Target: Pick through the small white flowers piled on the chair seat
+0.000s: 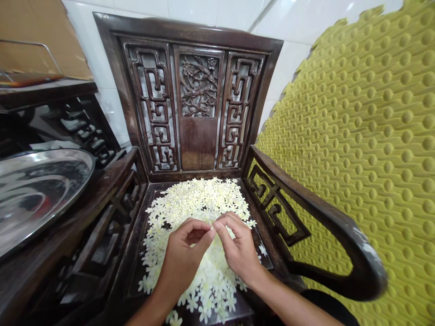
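Over the seat of a dark carved wooden armchair [199, 140] lies a thick spread of small pale yellow-white flowers [204, 197]. My left hand [185, 253] is raised above them, its thumb and forefinger pinched together. Tip to tip with it, my right hand [239, 246] pinches with thumb and forefinger as well. Whatever sits between the fingertips is too small to make out. Below and between both hands, more flowers cover the front of the seat, and a few have scattered to its right side.
At the left stands a large shiny metal tray [73, 181] beside the chair's left armrest [105, 185]. The right armrest [312, 203] curves forward. A yellow studded foam mat [367, 136] leans upright at the right. White tiles [299, 68] line the wall behind.
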`<state>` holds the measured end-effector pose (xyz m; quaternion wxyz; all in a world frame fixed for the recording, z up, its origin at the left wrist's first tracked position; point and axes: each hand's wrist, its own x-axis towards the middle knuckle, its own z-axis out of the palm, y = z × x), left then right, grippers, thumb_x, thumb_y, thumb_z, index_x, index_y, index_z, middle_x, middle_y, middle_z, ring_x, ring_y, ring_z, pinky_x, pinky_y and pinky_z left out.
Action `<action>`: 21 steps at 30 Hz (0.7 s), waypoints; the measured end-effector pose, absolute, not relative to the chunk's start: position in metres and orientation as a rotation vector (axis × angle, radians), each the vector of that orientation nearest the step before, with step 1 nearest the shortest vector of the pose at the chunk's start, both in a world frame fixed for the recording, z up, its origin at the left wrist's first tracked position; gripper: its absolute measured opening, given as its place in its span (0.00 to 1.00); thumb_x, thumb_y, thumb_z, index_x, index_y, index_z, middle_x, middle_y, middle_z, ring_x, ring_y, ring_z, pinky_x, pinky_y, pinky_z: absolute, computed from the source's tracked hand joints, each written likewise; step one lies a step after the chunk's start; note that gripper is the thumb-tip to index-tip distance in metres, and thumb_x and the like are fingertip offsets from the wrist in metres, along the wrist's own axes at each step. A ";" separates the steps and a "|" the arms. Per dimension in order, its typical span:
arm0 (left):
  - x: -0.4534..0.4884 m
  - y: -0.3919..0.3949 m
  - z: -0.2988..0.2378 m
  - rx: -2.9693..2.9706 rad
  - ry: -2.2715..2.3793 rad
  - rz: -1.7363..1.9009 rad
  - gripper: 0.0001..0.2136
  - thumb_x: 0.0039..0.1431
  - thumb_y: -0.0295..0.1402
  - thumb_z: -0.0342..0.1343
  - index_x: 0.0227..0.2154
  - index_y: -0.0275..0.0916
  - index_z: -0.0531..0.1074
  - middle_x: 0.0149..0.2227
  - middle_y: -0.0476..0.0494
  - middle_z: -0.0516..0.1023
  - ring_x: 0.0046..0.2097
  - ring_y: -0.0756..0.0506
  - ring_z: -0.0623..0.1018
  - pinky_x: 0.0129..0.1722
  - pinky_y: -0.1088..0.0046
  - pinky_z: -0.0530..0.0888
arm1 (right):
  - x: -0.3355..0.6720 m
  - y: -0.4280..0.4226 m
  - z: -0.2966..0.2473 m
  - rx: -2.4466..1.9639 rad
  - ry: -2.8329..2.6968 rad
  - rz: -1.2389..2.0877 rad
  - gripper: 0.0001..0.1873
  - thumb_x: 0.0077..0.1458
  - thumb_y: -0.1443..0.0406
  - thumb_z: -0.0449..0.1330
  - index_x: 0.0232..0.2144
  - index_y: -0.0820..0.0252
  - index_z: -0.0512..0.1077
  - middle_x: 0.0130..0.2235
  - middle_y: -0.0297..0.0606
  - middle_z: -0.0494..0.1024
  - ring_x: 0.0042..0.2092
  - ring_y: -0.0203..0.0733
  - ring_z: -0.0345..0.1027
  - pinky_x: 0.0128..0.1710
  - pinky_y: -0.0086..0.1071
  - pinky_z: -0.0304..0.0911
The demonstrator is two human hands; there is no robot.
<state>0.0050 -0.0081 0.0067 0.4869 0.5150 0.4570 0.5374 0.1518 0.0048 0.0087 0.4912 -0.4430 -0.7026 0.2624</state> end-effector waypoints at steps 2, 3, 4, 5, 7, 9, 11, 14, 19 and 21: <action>0.004 -0.008 0.007 1.249 1.110 1.301 0.05 0.56 0.34 0.63 0.30 0.38 0.75 0.31 0.48 0.77 0.35 0.48 0.77 0.38 0.75 0.74 | 0.152 0.005 0.008 -1.072 -1.699 0.653 0.14 0.66 0.64 0.55 0.26 0.58 0.69 0.28 0.33 0.71 0.34 0.40 0.65 0.39 0.35 0.57; 0.004 -0.007 0.007 1.249 1.109 1.299 0.05 0.56 0.34 0.63 0.29 0.38 0.75 0.31 0.49 0.77 0.35 0.48 0.77 0.38 0.75 0.74 | 0.152 0.005 0.007 -1.070 -1.697 0.660 0.14 0.66 0.64 0.55 0.26 0.58 0.69 0.28 0.33 0.71 0.34 0.40 0.65 0.39 0.35 0.57; 0.004 -0.007 0.007 1.248 1.108 1.297 0.05 0.56 0.34 0.63 0.29 0.38 0.75 0.31 0.49 0.77 0.35 0.48 0.77 0.38 0.75 0.74 | 0.152 0.006 0.007 -1.068 -1.695 0.666 0.14 0.66 0.64 0.55 0.27 0.58 0.69 0.28 0.33 0.71 0.34 0.40 0.65 0.39 0.34 0.57; 0.004 -0.007 0.007 1.249 1.107 1.296 0.05 0.56 0.33 0.63 0.30 0.38 0.75 0.31 0.49 0.77 0.35 0.48 0.77 0.38 0.75 0.74 | 0.153 0.006 0.006 -1.066 -1.694 0.669 0.13 0.66 0.64 0.55 0.27 0.58 0.70 0.29 0.33 0.71 0.34 0.40 0.65 0.39 0.34 0.57; 0.004 -0.007 0.006 1.252 1.103 1.300 0.05 0.56 0.33 0.63 0.30 0.38 0.76 0.31 0.49 0.77 0.35 0.48 0.76 0.38 0.75 0.74 | 0.153 0.006 0.006 -1.061 -1.691 0.673 0.13 0.66 0.64 0.55 0.27 0.58 0.70 0.29 0.33 0.71 0.34 0.40 0.65 0.39 0.34 0.57; 0.003 -0.006 0.006 1.256 1.103 1.302 0.05 0.56 0.33 0.63 0.29 0.38 0.76 0.31 0.49 0.76 0.35 0.48 0.76 0.38 0.75 0.73 | 0.153 0.006 0.007 -1.054 -1.684 0.681 0.14 0.66 0.64 0.55 0.27 0.58 0.70 0.29 0.33 0.71 0.34 0.40 0.65 0.39 0.34 0.57; 0.003 -0.007 0.007 1.257 1.107 1.301 0.05 0.56 0.33 0.64 0.29 0.38 0.76 0.31 0.49 0.76 0.35 0.48 0.76 0.38 0.75 0.73 | 0.153 0.006 0.008 -1.047 -1.675 0.699 0.14 0.65 0.64 0.55 0.27 0.58 0.70 0.28 0.33 0.71 0.34 0.39 0.65 0.39 0.34 0.57; 0.003 -0.007 0.007 1.255 1.113 1.298 0.05 0.56 0.33 0.64 0.29 0.39 0.76 0.31 0.49 0.76 0.35 0.48 0.77 0.38 0.76 0.73 | 0.152 0.006 0.009 -1.041 -1.663 0.734 0.14 0.66 0.63 0.55 0.26 0.58 0.70 0.28 0.33 0.70 0.34 0.39 0.64 0.38 0.33 0.57; 0.003 -0.008 0.008 1.254 1.118 1.293 0.04 0.56 0.34 0.64 0.30 0.39 0.76 0.31 0.49 0.77 0.35 0.49 0.77 0.38 0.76 0.73 | 0.153 0.006 0.007 -1.042 -1.662 0.757 0.14 0.66 0.63 0.55 0.27 0.58 0.70 0.28 0.33 0.70 0.34 0.39 0.64 0.38 0.33 0.57; 0.003 -0.007 0.008 1.253 1.121 1.290 0.04 0.56 0.33 0.64 0.30 0.39 0.76 0.31 0.49 0.77 0.35 0.49 0.77 0.38 0.76 0.73 | 0.153 0.006 0.007 -1.039 -1.664 0.760 0.14 0.66 0.63 0.55 0.27 0.59 0.71 0.29 0.33 0.70 0.34 0.39 0.64 0.38 0.33 0.57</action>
